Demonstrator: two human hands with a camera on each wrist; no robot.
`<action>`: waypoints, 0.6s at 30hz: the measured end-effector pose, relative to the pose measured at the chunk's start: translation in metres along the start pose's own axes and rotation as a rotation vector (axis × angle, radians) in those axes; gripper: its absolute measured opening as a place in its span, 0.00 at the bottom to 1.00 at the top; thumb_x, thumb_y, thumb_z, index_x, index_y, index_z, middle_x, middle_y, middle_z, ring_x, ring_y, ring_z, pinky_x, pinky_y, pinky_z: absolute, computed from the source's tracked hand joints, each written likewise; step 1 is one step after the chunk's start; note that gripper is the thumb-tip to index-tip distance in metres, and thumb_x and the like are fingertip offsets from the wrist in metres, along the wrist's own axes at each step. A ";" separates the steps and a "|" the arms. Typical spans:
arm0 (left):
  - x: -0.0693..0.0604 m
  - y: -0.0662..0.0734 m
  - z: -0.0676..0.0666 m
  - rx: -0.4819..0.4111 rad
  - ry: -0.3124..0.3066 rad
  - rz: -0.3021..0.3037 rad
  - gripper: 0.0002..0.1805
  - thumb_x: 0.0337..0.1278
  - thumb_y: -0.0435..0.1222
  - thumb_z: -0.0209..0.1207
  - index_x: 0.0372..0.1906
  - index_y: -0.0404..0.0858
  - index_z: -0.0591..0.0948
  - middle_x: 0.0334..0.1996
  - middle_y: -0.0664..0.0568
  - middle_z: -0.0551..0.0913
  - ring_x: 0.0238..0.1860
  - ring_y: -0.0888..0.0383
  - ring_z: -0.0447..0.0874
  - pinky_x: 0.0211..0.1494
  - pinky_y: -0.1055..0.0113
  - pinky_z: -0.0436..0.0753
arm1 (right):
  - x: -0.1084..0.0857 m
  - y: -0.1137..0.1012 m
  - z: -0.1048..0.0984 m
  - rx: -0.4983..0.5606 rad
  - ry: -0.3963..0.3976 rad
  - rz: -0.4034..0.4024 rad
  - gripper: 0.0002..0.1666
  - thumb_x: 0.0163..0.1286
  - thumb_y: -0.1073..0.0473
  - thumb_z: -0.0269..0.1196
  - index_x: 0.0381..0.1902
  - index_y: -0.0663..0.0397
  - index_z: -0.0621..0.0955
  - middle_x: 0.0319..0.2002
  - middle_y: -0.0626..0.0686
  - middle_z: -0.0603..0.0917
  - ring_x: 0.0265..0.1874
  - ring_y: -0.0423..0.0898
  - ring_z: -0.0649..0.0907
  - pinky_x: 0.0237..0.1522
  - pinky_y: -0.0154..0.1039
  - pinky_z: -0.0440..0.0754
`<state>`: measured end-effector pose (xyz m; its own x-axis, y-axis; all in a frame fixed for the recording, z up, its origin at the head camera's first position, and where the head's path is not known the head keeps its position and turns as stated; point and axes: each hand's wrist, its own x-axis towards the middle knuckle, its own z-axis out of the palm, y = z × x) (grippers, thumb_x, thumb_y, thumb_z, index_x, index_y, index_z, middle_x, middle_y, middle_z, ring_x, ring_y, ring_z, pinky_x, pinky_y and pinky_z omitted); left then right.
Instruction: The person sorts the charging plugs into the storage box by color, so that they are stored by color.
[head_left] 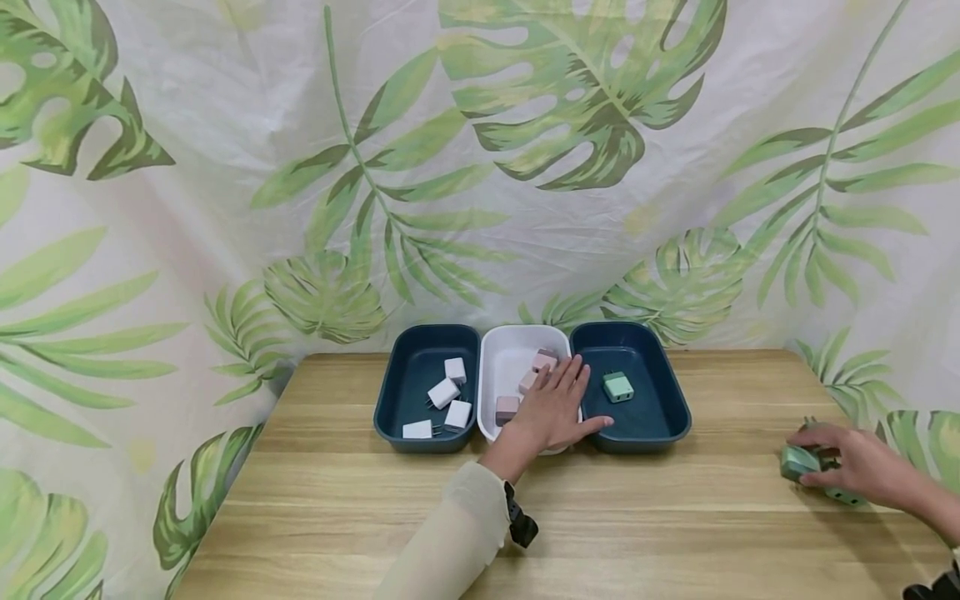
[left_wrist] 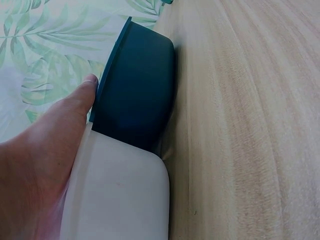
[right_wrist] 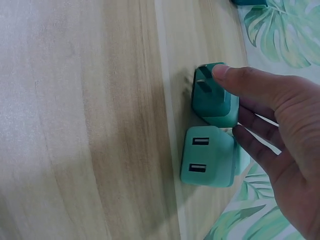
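My left hand (head_left: 551,412) rests with spread, straight fingers over the white tray (head_left: 491,350), its thumb reaching over the near rim of the right dark blue tray (head_left: 675,408). Pink chargers (head_left: 507,409) lie in the white tray, partly hidden by that hand. At the table's right side, my right hand (head_left: 862,467) pinches a green charger (head_left: 799,463) between thumb and fingers; its metal prongs show in the right wrist view. Just beside it stands another green charger (right_wrist: 207,157) with two USB ports, and part of a further one (right_wrist: 242,155) shows behind.
The left dark blue tray (head_left: 382,408) holds several white chargers (head_left: 443,393). One green charger (head_left: 618,387) lies in the right dark blue tray. All three trays stand side by side at the back of the wooden table (head_left: 637,517), against a leaf-patterned cloth (head_left: 570,250).
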<state>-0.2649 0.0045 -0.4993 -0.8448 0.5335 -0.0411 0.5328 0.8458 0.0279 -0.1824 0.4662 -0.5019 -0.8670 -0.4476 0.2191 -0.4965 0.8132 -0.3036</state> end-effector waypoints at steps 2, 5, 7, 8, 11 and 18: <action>0.001 -0.001 0.001 -0.006 -0.010 -0.001 0.55 0.71 0.76 0.35 0.88 0.45 0.46 0.88 0.50 0.40 0.87 0.53 0.37 0.87 0.51 0.42 | 0.000 0.000 0.000 -0.011 -0.028 0.016 0.32 0.43 0.57 0.87 0.46 0.62 0.89 0.41 0.59 0.90 0.35 0.27 0.83 0.29 0.32 0.84; 0.002 -0.002 0.003 -0.014 -0.021 -0.002 0.55 0.71 0.76 0.35 0.88 0.46 0.45 0.88 0.51 0.39 0.87 0.54 0.36 0.87 0.51 0.40 | -0.001 0.000 0.001 -0.022 -0.048 0.029 0.31 0.44 0.56 0.87 0.47 0.60 0.89 0.42 0.59 0.90 0.34 0.28 0.83 0.29 0.32 0.83; 0.002 -0.001 0.003 -0.016 -0.018 -0.005 0.55 0.71 0.76 0.34 0.88 0.46 0.45 0.88 0.52 0.39 0.87 0.55 0.36 0.87 0.52 0.40 | -0.001 -0.001 0.001 -0.022 -0.049 0.023 0.31 0.44 0.56 0.87 0.46 0.60 0.89 0.42 0.59 0.90 0.34 0.29 0.83 0.29 0.32 0.83; 0.002 -0.001 0.003 -0.016 -0.016 -0.005 0.55 0.71 0.76 0.34 0.88 0.46 0.45 0.88 0.52 0.39 0.87 0.55 0.36 0.87 0.52 0.40 | -0.001 -0.001 0.002 -0.023 -0.046 0.019 0.30 0.44 0.56 0.87 0.46 0.60 0.89 0.42 0.58 0.90 0.34 0.29 0.83 0.29 0.32 0.83; 0.001 -0.002 0.001 -0.015 -0.006 0.001 0.54 0.71 0.76 0.34 0.88 0.45 0.46 0.88 0.50 0.40 0.87 0.53 0.38 0.87 0.51 0.41 | 0.000 -0.002 0.002 -0.035 -0.042 0.010 0.30 0.44 0.56 0.87 0.45 0.58 0.89 0.41 0.56 0.91 0.33 0.29 0.83 0.29 0.32 0.83; -0.002 -0.001 0.001 -0.017 0.012 0.003 0.54 0.72 0.75 0.35 0.88 0.43 0.48 0.88 0.49 0.42 0.87 0.52 0.40 0.87 0.50 0.43 | 0.006 -0.004 0.002 -0.048 -0.024 -0.041 0.29 0.42 0.55 0.88 0.44 0.55 0.90 0.39 0.52 0.92 0.36 0.29 0.85 0.30 0.34 0.84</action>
<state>-0.2639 0.0029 -0.5003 -0.8440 0.5355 -0.0294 0.5340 0.8443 0.0452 -0.1854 0.4594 -0.5007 -0.8471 -0.4889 0.2083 -0.5294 0.8106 -0.2503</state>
